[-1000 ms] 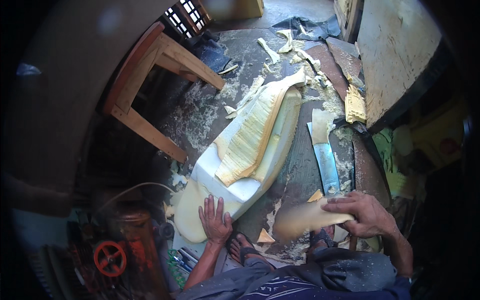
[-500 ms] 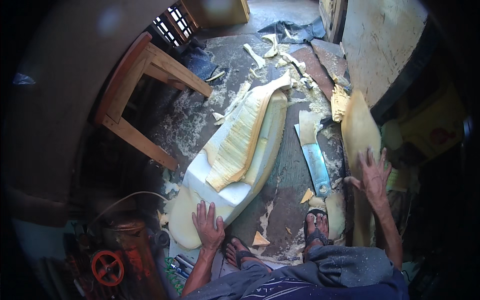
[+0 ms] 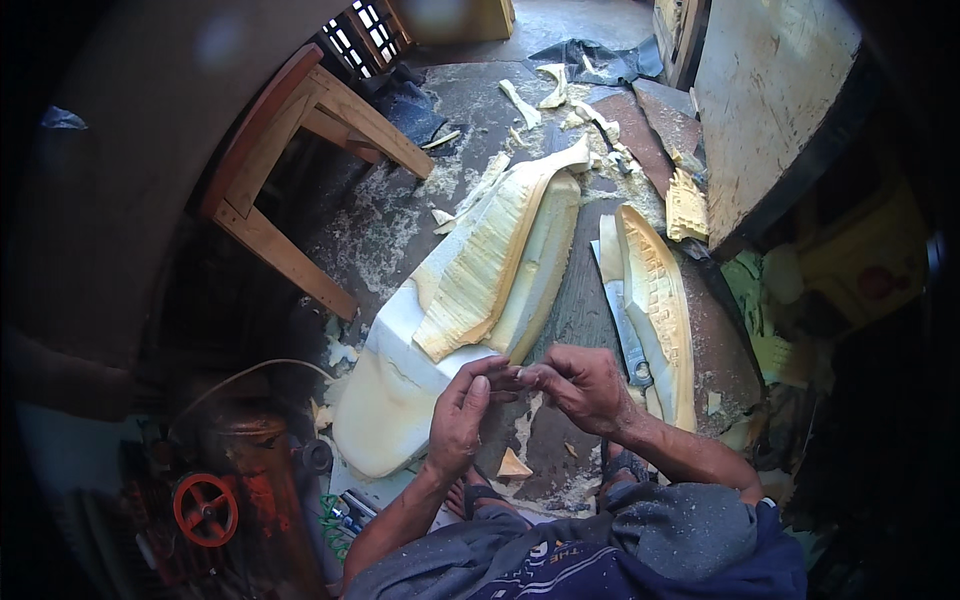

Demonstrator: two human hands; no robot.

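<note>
My hands meet above the near end of a long white and cream foam seat block (image 3: 390, 410). My left hand (image 3: 462, 410) has its fingers stretched toward the right one, thumb raised. My right hand (image 3: 580, 388) is closed in a pinch at the left fingertips; whatever it holds, if anything, is too small to make out. On the block lies a ridged yellow foam piece (image 3: 485, 265). To the right, a long curved foam piece (image 3: 660, 305) rests grooved side up, partly over a flat metal blade (image 3: 622, 325) with a round hole at its near end.
A wooden stool (image 3: 280, 180) lies tipped at the left. Foam scraps (image 3: 520, 105) and dust litter the dark floor, with a small wedge (image 3: 514, 465) near my feet. A red-wheeled machine (image 3: 206, 510) stands at the lower left, and a worn board (image 3: 770, 110) at the upper right.
My left hand has left the foam block and my right hand the curved foam piece; both came together at the middle. The curved piece now lies farther left, over the blade, grooves showing.
</note>
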